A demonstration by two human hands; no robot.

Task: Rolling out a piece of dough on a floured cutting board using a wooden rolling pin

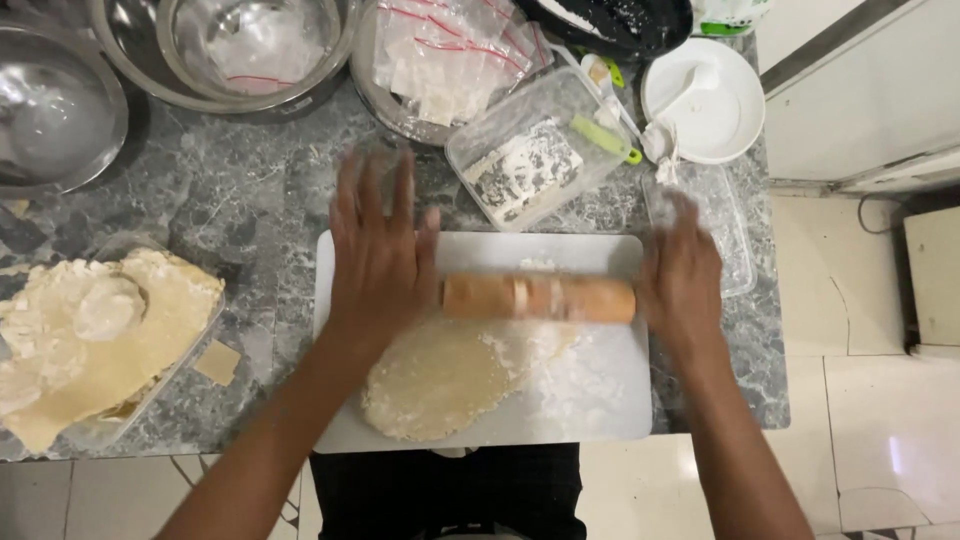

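Note:
A wooden rolling pin lies across a white cutting board on the far edge of a flattened sheet of pale dough. My left hand presses flat on the pin's left end with fingers spread. Over the pin's right end rests my right hand, fingers extended and blurred by motion. Loose flour dusts the board to the right of the dough.
A container heaped with dough sits at the left. Steel bowls stand at the back left, small plastic bags behind the board, a clear tub of flour, a white plate, and an empty clear tub. The marble counter's edge runs on the right.

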